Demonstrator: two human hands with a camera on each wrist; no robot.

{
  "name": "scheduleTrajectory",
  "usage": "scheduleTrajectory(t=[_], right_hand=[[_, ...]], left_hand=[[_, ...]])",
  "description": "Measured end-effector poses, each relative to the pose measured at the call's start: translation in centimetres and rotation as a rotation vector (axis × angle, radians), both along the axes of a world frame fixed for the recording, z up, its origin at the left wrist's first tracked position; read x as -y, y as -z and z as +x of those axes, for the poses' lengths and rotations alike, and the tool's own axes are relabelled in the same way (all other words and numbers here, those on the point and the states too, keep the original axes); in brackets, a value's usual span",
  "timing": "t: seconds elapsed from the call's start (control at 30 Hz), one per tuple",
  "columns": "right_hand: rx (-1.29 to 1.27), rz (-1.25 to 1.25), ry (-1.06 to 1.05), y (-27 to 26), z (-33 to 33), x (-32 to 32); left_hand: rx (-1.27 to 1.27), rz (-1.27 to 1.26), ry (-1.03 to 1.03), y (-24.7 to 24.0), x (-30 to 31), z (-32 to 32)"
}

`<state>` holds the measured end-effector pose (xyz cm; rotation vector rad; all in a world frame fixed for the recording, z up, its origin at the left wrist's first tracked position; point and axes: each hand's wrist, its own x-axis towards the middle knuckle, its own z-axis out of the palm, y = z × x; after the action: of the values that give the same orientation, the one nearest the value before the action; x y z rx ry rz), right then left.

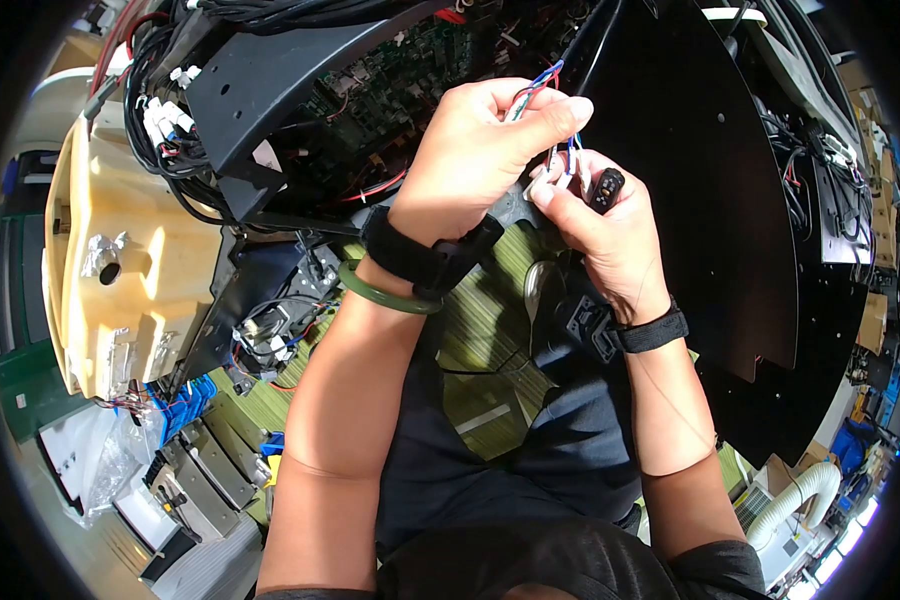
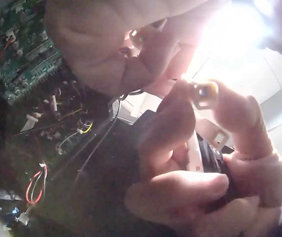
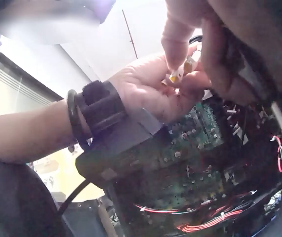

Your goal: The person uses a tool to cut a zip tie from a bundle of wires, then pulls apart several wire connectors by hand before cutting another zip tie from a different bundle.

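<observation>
My left hand (image 1: pixel 470 150) pinches a small bundle of red, white, blue and green wires (image 1: pixel 542 82) between thumb and fingers. Just below it, my right hand (image 1: pixel 615 225) grips the lower ends of the leads, where small white connectors (image 2: pixel 206 95) sit between its fingertips. A black connector (image 1: pixel 607 188) also lies in the right hand, against the fingers. Both hands are raised close together in front of an opened machine housing. From the right wrist, the left hand (image 3: pixel 148 89) appears beside white plugs (image 3: pixel 174 77) with yellowish insides.
Green circuit boards (image 1: pixel 400 80) fill the housing behind a dark metal bracket (image 1: pixel 280 85). Black cables with white plugs (image 1: pixel 165 120) hang at the left, above a cream-coloured shell (image 1: pixel 140 240). A large black panel (image 1: pixel 720 200) stands at the right.
</observation>
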<state>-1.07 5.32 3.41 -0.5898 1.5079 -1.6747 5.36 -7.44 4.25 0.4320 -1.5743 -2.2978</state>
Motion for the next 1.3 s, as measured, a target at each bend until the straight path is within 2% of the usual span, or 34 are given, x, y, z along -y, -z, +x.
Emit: scheduleTrajectory(t=[0.03, 0.1, 0.43, 0.8, 0.9, 1.03, 1.1, 1.23, 1.3], right_hand=[[0.000, 0.000, 0.000, 0.2, 0.1, 0.0], [-0.219, 0.030, 0.064, 0.5, 0.2, 0.2], [-0.264, 0.036, 0.121, 0.5, 0.4, 0.2], [-0.114, -0.028, 0.011, 0.6, 0.3, 0.4], [-0.118, -0.003, 0.019, 0.8, 0.2, 0.3], [-0.084, 0.021, 0.035, 0.2, 0.3, 0.3], [-0.004, 0.032, 0.030, -0.2, 0.3, 0.3], [-0.003, 0.032, 0.002, -0.2, 0.2, 0.0], [0.028, -0.016, 0.002, -0.1, 0.1, -0.1]], left_hand=[[0.000, 0.000, 0.000, 0.0, 0.1, 0.0], [-0.007, 0.033, 0.036, -0.1, 0.2, 0.1], [-0.025, 0.096, 0.081, -0.3, 0.3, 0.2], [-0.006, 0.056, 0.029, 0.1, 0.1, 0.0], [0.017, -0.030, -0.009, 0.4, -0.1, -0.2], [0.012, -0.019, 0.001, 0.4, 0.1, -0.2], [0.011, -0.033, 0.026, 0.4, 0.3, -0.2], [0.004, -0.042, 0.099, -0.2, 0.7, 0.3], [0.047, -0.064, 0.216, -0.5, 0.8, 0.5]])
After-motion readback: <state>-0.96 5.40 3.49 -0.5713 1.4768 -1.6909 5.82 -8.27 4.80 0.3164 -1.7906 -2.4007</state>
